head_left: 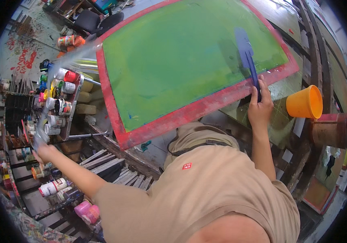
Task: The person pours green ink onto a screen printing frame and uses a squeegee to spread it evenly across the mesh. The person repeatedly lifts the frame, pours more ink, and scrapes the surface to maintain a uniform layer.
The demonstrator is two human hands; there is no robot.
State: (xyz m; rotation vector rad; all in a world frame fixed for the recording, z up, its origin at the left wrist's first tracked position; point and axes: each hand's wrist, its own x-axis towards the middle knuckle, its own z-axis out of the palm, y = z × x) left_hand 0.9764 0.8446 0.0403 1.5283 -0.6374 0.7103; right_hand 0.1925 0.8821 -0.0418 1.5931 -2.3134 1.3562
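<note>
My right hand [261, 106] is closed around the dark handle of a spatula [244, 46]. Its broad blue blade lies over the green mesh of a large screen-printing frame [171, 106] with a red border. At the far left my left hand [45, 154] is closed at the lower end of a clear, motion-blurred strip [51, 79], perhaps plastic film. That strip arcs upward toward the frame's left corner; its exact kind cannot be made out. Just right of my right hand stands an orange plastic cup [304, 102].
A rack [71, 106] of paint pots stands left of the frame, with shelves of more jars [52, 187] below. Several flat wooden strips [104, 162] are stacked near my left forearm. A reddish-brown bucket [331, 130] sits beyond the cup. A dark chair [96, 21] is behind.
</note>
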